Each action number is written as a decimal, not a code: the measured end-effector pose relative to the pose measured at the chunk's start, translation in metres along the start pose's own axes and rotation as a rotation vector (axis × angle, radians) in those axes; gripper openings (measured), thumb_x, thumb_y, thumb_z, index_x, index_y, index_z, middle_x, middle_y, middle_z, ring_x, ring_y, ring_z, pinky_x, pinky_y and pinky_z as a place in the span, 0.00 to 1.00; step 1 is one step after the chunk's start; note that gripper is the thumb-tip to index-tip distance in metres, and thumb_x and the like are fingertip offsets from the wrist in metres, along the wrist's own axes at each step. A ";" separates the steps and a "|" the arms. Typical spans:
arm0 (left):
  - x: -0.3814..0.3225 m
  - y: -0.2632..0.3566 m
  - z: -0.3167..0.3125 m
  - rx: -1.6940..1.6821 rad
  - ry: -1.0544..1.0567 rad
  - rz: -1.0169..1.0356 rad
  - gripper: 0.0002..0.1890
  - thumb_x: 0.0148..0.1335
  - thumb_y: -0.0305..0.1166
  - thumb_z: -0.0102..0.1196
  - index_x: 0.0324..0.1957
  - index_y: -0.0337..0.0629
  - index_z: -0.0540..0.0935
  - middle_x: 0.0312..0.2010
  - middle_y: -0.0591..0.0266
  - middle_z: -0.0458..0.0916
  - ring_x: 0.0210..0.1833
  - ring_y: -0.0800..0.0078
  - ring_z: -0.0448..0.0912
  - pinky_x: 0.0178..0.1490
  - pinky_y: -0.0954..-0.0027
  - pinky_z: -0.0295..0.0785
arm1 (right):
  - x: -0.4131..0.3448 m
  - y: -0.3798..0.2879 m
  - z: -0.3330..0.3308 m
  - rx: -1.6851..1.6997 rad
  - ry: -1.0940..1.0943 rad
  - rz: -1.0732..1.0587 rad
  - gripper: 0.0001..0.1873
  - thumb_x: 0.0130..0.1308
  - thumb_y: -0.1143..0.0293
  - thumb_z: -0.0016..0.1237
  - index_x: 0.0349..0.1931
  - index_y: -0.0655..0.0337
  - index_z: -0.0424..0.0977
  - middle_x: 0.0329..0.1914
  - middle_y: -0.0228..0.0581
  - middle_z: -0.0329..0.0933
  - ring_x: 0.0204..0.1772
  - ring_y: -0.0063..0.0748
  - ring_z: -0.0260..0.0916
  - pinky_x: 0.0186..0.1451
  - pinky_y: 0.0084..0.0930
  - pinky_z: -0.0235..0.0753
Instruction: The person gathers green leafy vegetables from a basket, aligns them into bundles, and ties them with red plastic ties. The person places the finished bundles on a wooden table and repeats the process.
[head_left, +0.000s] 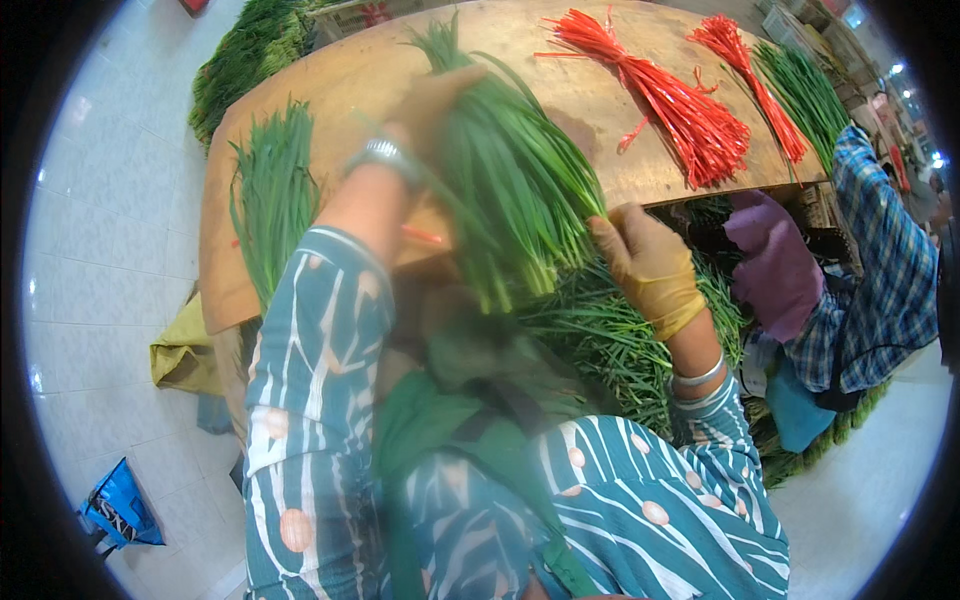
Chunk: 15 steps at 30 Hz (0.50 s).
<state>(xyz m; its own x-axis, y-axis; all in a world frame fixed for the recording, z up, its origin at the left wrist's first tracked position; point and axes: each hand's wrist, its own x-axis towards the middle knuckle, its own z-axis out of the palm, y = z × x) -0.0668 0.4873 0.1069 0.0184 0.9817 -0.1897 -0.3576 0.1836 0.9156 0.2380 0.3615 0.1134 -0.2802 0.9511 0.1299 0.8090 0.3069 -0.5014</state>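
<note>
Over the near edge of the table hangs a large bunch of green garlic chives (499, 150), its pale stem ends fanned out at lower right. My left hand (431, 97), blurred, wraps the leaves near their upper end; its fingers are partly hidden behind them. In a yellow glove, my right hand (641, 259) pinches stem ends at the bunch's right side. To the left, a smaller bunch of chives (274, 199) lies on the tabletop. A bit of red tie (421, 235) shows beside my left forearm.
On the wooden table (360, 82) lie a large bundle of red ties (667, 105), a thinner red bundle (750, 82) and more chives (806, 97). Loose chives (615, 337) are heaped below the table edge. At right sits a person in a plaid sleeve (885, 247). A blue bag (124, 506) stands on the floor.
</note>
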 end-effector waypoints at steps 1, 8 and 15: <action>0.002 -0.002 0.001 -0.033 0.005 -0.039 0.14 0.67 0.40 0.67 0.45 0.39 0.86 0.36 0.63 0.89 0.33 0.73 0.87 0.37 0.71 0.84 | -0.006 -0.003 0.004 0.097 -0.018 -0.038 0.21 0.76 0.49 0.47 0.39 0.61 0.75 0.35 0.59 0.79 0.40 0.65 0.77 0.41 0.52 0.74; 0.019 0.003 -0.010 1.310 0.461 0.431 0.37 0.66 0.64 0.53 0.56 0.36 0.84 0.48 0.37 0.86 0.54 0.45 0.84 0.59 0.54 0.76 | -0.016 0.012 0.006 0.498 -0.269 0.123 0.20 0.76 0.54 0.51 0.38 0.67 0.77 0.27 0.47 0.76 0.31 0.34 0.71 0.38 0.35 0.74; 0.012 0.098 -0.102 1.738 0.094 0.298 0.31 0.68 0.58 0.55 0.50 0.35 0.84 0.39 0.44 0.88 0.44 0.48 0.86 0.51 0.54 0.78 | 0.020 0.054 -0.009 0.799 -0.535 0.537 0.34 0.75 0.32 0.42 0.52 0.58 0.78 0.43 0.31 0.83 0.46 0.30 0.80 0.52 0.33 0.78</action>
<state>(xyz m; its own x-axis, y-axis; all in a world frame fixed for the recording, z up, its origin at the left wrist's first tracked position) -0.1966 0.5118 0.1579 0.0726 0.9943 0.0784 0.9778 -0.0865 0.1911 0.2808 0.3969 0.0972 -0.3358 0.7567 -0.5609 0.3789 -0.4366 -0.8159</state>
